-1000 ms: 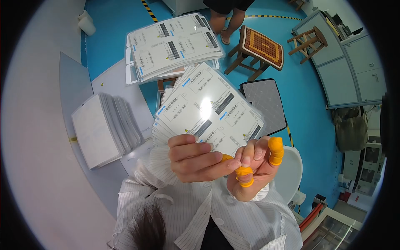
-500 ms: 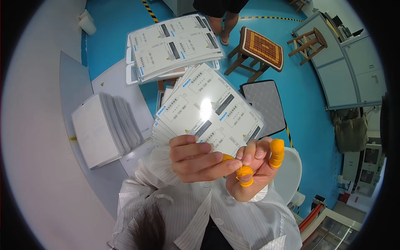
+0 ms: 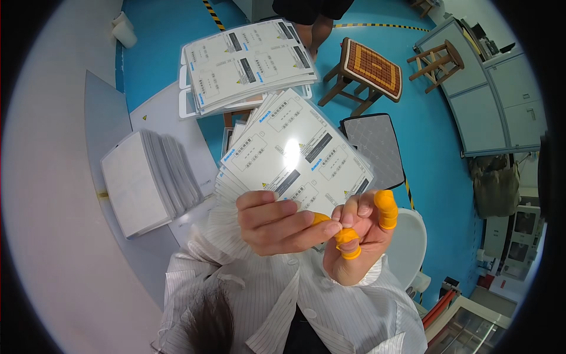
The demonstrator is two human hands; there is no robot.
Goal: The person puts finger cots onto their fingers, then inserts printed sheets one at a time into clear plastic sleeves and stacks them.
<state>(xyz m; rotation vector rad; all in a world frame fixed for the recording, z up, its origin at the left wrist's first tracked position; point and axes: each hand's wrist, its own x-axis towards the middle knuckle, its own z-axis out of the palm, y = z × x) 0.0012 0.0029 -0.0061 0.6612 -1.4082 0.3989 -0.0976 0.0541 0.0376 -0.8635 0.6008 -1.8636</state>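
In front of my chest, my left hand [image 3: 274,224] is closed in a pinch, its fingertips on the crumpled orange finger cot [image 3: 346,236] that covers my right thumb. Another bit of orange [image 3: 320,218] shows between my left fingers, partly hidden. My right hand [image 3: 362,242] is palm toward me, its thumb and index finger apart and the other fingers curled. A second orange finger cot [image 3: 386,209] sits on the raised right index finger. Just beyond both hands lies a fanned stack of printed label sheets [image 3: 289,147] under shiny film.
A second stack of printed sheets [image 3: 247,65] lies farther off. At left, a pile of white sheets [image 3: 138,183] rests on a pale surface. Beyond are a beaded-top stool [image 3: 374,68], a round wooden stool [image 3: 439,62], a grey pad [image 3: 374,144] and a person's legs [image 3: 312,29].
My right hand has shifted slightly, its index finger rising and moving left. My left fingertips stay on the thumb's finger cot. The person's legs at the back have moved a little.
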